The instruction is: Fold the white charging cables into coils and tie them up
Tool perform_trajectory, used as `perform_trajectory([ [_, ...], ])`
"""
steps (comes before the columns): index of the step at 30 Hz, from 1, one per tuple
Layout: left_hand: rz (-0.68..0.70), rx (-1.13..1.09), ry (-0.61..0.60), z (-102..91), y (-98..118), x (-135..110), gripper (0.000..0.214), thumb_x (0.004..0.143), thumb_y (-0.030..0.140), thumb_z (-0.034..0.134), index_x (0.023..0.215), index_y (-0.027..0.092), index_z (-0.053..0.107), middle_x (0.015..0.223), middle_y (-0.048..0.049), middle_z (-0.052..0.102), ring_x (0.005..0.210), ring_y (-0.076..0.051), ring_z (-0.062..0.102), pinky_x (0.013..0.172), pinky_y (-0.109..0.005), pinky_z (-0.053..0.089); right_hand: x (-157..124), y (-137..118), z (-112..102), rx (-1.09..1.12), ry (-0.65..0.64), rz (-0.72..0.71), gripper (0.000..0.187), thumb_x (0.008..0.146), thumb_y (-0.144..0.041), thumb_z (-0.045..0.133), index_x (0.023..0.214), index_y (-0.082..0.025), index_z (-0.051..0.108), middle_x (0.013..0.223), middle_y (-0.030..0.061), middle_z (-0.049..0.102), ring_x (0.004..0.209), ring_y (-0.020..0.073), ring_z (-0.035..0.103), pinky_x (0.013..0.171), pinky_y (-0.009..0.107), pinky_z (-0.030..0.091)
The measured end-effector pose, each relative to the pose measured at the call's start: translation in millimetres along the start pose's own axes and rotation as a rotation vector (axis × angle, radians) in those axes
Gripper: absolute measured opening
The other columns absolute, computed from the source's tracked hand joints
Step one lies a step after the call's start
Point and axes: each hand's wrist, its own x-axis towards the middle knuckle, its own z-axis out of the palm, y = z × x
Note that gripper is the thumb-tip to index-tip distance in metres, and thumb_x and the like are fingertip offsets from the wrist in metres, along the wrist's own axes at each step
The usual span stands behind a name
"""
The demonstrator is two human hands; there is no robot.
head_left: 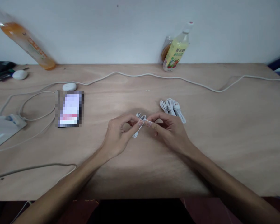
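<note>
Near the middle of the table, a small folded white cable (pixel 135 134) is pinched between both hands. My left hand (pixel 121 130) grips it from the left, thumb and index finger closed on it. From the right, my right hand (pixel 171 129) pinches a thin strand of it close to the left fingertips. Part of the cable is hidden behind the fingers. Just beyond my right hand lies a pile of bundled white cables (pixel 170 106), its near side partly covered by that hand.
A phone (pixel 70 109) and a white earbud case (pixel 69 86) lie to the left. A long white cord (pixel 151 74) crosses the table's back. By the wall stand a yellow-labelled bottle (pixel 177 51) and an orange drink bottle (pixel 28 45). A white power strip (pixel 7 130) sits far left.
</note>
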Motion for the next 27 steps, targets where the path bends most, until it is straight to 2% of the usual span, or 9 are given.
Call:
perform_trajectory([
  [7, 0.049, 0.032, 0.015, 0.8, 1.2, 0.5, 0.019, 0.102, 0.031, 0.073, 0.085, 0.023, 0.078, 0.077, 0.0018, 0.074, 0.073, -0.016, 0.066, 0.074, -0.028, 0.05, -2.8, 2.8, 5.9, 0.065, -0.041, 0.012, 0.029, 0.103, -0.052, 0.073, 0.097, -0.023, 0.076, 0.089, 0.0019, 0.071, 0.07, 0.014, 0.06, 0.051, 0.023, 0.051],
  [18, -0.001, -0.004, 0.016, 1.1, 1.6, -0.8, 0.021, 0.1, 0.032, 0.073, 0.082, 0.022, 0.076, 0.075, 0.0015, 0.073, 0.072, -0.016, 0.065, 0.072, -0.028, 0.049, -2.8, 5.4, 4.9, 0.005, -0.009, -0.015, 0.024, 0.103, -0.047, 0.074, 0.098, -0.023, 0.075, 0.089, 0.001, 0.073, 0.063, 0.0122, 0.059, 0.049, 0.023, 0.048],
  [22, -0.05, -0.07, 0.013, 1.3, 1.4, -0.1, 0.024, 0.098, 0.035, 0.075, 0.078, 0.022, 0.075, 0.072, 0.0011, 0.071, 0.07, -0.015, 0.063, 0.069, -0.028, 0.049, -3.3, 4.1, 4.8, -0.066, -0.001, -0.089, 0.017, 0.104, -0.04, 0.073, 0.097, -0.024, 0.073, 0.09, 0.0008, 0.072, 0.072, 0.0144, 0.063, 0.056, 0.025, 0.052],
  [27, -0.186, -0.222, -0.015, 2.1, 4.4, 1.1, 0.025, 0.095, 0.037, 0.076, 0.076, 0.02, 0.074, 0.072, -0.0009, 0.07, 0.067, -0.015, 0.061, 0.064, -0.027, 0.05, -3.9, 4.3, 2.6, -0.291, 0.047, -0.28, 0.01, 0.105, -0.03, 0.069, 0.097, -0.026, 0.071, 0.089, 0.001, 0.073, 0.075, 0.0167, 0.065, 0.064, 0.03, 0.055],
])
